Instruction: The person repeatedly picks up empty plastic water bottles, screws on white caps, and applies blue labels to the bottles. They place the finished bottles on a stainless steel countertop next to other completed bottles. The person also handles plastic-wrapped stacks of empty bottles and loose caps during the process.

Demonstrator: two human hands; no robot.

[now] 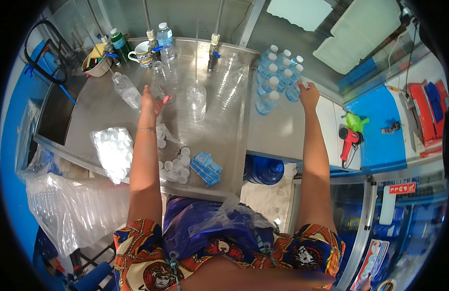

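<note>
My left hand [151, 103] reaches over the metal counter with its thumb spread from its fingers. It is close to a tilted clear bottle [126, 90] on its left and an uncapped clear bottle [162, 80] just beyond; whether it touches either is unclear. At the right, my right hand [308, 95] pinches a capped water bottle [293, 93] near its white cap, at the near right edge of a group of capped bottles [269, 70]. Another clear bottle [196, 103] stands under a thin filling tube, with further clear bottles [234, 87] to its right.
Loose white caps [175, 170], a bag of caps [113, 151] and blue labels [206, 169] lie on the counter [210, 140]. Valves [214, 46], a mug [143, 54] and a basket [97, 65] line the back. A red heat gun [349, 141] lies right.
</note>
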